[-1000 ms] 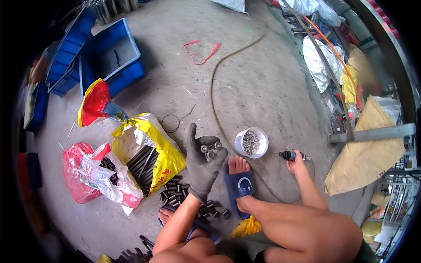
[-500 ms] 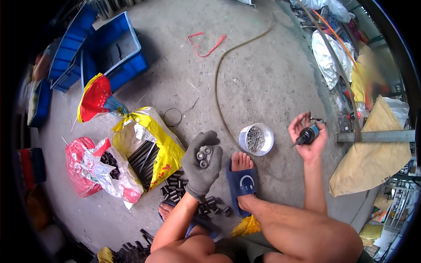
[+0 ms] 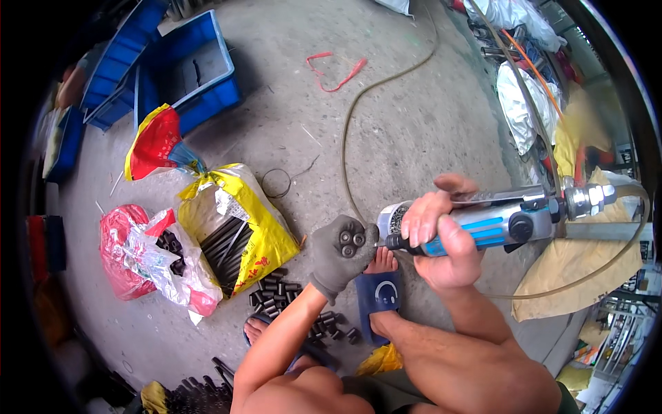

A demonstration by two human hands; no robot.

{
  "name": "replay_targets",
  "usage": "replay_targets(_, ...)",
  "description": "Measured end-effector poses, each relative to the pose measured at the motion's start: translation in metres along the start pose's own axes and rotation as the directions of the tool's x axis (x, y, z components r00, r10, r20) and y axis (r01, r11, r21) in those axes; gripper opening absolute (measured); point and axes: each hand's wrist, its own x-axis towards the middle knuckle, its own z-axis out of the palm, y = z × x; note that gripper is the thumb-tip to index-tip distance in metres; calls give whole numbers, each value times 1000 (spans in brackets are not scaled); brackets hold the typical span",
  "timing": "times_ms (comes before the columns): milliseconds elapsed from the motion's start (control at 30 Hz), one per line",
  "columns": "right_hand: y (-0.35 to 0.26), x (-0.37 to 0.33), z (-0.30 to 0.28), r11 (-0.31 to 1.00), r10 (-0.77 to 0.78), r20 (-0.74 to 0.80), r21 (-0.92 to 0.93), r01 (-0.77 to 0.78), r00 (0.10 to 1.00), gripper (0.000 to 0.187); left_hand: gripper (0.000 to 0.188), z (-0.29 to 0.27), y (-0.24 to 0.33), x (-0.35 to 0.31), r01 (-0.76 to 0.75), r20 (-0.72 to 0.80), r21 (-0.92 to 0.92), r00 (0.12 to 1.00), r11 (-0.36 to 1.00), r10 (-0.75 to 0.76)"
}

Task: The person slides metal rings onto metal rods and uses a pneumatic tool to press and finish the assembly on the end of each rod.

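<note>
Head view, person seated on concrete floor (image 3: 427, 124); left hand (image 3: 340, 252) in a grey work glove, cupped palm-up around a few short dark metal sleeves (image 3: 350, 241); right hand (image 3: 441, 238) bare, fingers wrapped tight round a blue-and-silver pneumatic hand tool (image 3: 493, 224), its tip touching the sleeves in the glove; air hose (image 3: 358, 117) loops off across the floor from the tool's rear fitting; small white tub of tiny metal parts (image 3: 393, 217) sits just behind the tool tip, mostly blocked by the right hand; yellow sack (image 3: 234, 228) of long dark rods lies open to the left, red-and-clear bag (image 3: 148, 255) of dark parts beside it; loose black sleeves (image 3: 283, 290) scattered near the left forearm; blue sandal (image 3: 379, 297) on one foot under the hands; blue crates (image 3: 186, 69) far upper left; tan sack (image 3: 572, 269) right of the tool; versus half a second ago, right hand has brought the tool from out at the right over to the glove, and the tub is now largely covered.
</note>
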Motion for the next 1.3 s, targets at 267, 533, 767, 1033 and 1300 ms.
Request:
replay_targets(267, -19, 9, 19, 991, -122, 123, -32, 127, 985, 28, 18, -6, 1, 5, -132, 32, -28, 991, 991, 133)
replay_targets(533, 2, 21, 43, 979, -202, 114, 22, 201, 973, 29, 30, -7, 5, 0, -23, 108, -45, 994, 999, 28)
replay_targets(767, 8, 20, 55, 977, -203, 79, 79, 197, 976, 29, 36, -1, -16, 22, -378, 143, 107, 921, 920, 362)
replay_targets(1033, 15, 35, 57, 964, -100, -30, 243, 104, 995, 30, 33, 13, -22, 28, -136, 237, -22, 962, 990, 138)
replay_targets(1300, 10, 26, 66, 950, -94, 17, 301, 85, 995, 34, 34, 17, -38, 19, -105, 288, -49, 951, 993, 115)
